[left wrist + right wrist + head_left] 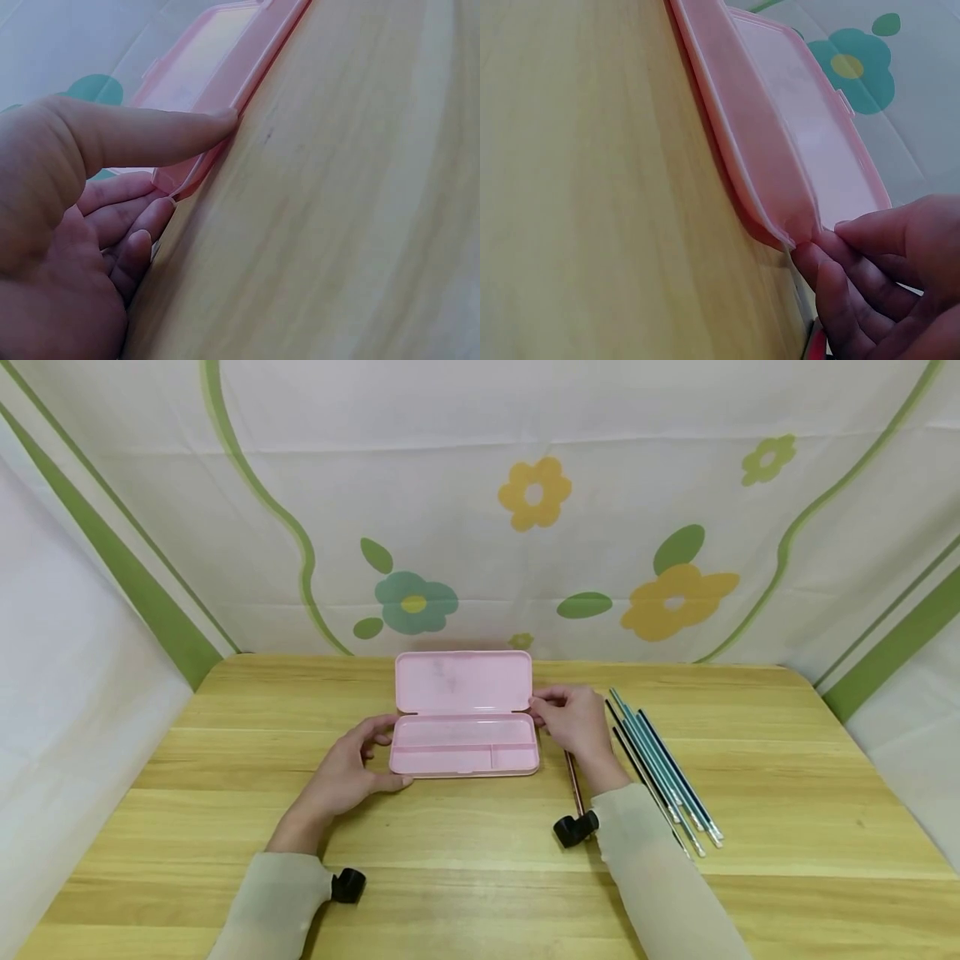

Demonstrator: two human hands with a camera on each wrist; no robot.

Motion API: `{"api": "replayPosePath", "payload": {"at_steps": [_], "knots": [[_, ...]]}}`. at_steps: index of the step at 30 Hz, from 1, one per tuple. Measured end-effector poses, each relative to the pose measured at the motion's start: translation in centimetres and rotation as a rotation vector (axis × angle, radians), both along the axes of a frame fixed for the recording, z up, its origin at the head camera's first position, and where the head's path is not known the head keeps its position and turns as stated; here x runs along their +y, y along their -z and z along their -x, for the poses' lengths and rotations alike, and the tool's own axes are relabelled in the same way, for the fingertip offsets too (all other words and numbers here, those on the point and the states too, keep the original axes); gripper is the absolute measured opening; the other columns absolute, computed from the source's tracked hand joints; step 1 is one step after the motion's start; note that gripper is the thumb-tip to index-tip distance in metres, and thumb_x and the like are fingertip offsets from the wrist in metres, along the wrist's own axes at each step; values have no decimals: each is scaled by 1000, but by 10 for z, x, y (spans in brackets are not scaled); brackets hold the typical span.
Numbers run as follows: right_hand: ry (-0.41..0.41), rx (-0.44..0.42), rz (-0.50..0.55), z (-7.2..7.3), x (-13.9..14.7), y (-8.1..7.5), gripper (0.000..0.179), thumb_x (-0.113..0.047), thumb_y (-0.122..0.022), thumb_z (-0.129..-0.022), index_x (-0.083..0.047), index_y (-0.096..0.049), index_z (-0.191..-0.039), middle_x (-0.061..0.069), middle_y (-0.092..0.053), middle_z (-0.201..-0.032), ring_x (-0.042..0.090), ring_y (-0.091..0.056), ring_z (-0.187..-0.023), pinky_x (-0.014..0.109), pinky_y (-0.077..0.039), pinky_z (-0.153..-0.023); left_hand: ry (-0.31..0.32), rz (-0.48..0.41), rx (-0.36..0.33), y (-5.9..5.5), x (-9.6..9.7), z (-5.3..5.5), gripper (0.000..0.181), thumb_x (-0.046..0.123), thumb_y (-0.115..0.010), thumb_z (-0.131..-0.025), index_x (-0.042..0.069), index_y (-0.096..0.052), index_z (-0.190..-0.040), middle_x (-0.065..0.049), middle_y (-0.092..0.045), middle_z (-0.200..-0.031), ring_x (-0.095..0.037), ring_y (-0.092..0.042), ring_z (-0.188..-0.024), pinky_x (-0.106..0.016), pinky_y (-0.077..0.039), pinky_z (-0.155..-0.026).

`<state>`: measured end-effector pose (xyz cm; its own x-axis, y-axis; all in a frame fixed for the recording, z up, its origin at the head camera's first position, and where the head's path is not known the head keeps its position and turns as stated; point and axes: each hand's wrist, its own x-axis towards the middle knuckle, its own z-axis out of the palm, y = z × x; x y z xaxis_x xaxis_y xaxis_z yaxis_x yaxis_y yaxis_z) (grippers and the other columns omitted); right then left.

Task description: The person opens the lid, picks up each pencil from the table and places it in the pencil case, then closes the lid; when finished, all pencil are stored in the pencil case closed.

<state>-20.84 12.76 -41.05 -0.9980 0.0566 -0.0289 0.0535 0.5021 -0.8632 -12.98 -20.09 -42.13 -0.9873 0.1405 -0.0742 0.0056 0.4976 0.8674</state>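
An open pink pencil case (442, 760) lies on the table with its lid (463, 681) tilted back at the far side. Dividers split the base into compartments, and only pink plastic shows in them. My left hand (345, 772) holds the case's left end, the thumb (180, 135) along the front edge and the other fingers bent at the side. At the back right corner, by the hinge, my right hand (579, 722) pinches the case between thumb and fingers, as the right wrist view also shows.
Right of my right hand lies a loose bunch of several green and dark pencils (660, 768). One dark reddish pencil (573, 777) lies partly beneath my right wrist. Behind the wooden table (465, 860) hangs a flowered cloth (465, 527).
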Motion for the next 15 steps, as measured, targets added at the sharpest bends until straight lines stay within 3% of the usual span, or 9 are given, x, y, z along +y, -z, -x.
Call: {"api": "replayPosePath", "payload": {"at_steps": [15], "knots": [[11, -37, 36, -2, 3, -4, 20, -19, -79, -98, -5, -84, -112, 14, -82, -96, 16, -76, -73, 28, -62, -65, -2, -14, 13, 1, 1, 0, 89, 17, -95, -81, 10, -51, -158, -15, -65, -139, -30, -52, -125, -40, -38, -99]]}}
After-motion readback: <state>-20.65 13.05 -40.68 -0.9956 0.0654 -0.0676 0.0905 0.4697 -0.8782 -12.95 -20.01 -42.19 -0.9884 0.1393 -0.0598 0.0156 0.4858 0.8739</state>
